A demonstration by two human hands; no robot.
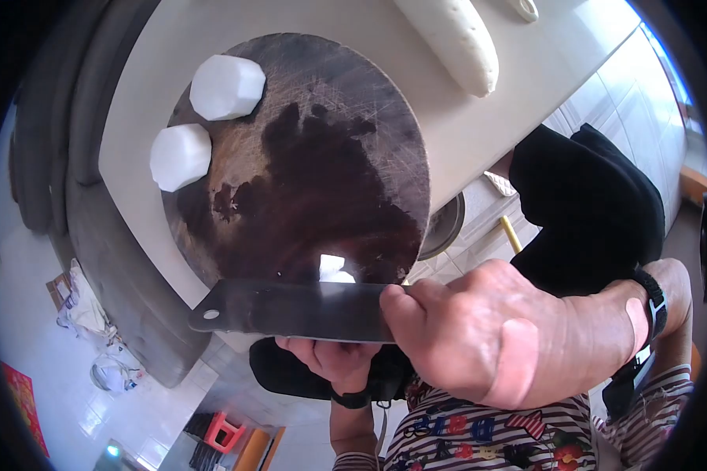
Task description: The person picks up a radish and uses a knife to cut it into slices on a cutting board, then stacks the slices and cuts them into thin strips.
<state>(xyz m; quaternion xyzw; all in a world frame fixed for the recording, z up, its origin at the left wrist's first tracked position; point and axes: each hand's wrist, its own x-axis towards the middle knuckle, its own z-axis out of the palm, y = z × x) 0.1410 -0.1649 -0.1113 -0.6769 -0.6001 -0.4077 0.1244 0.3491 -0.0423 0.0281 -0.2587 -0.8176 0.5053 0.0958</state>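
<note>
My right hand [475,334] is closed around the handle end of a cleaver [291,308], whose broad dark blade points left across the near edge of a round wooden chopping board [346,86]. Below the blade is my left hand [330,359], its fingers curled and partly covered by the cleaver; whatever they hold is hidden. Just beyond the blade a small white piece [338,276] shows on the wet wood, too bright to make out well. Two peeled, faceted white chunks, one at the upper left [228,87] and one lower [181,157], rest near the board's left edge.
A long white radish [456,43] lies on the pale table [526,94], right of the board. Someone's dark-clad leg [581,196] is at the right. A grey sofa [122,259] stands left, and a red plastic stool [224,432] is on the floor below.
</note>
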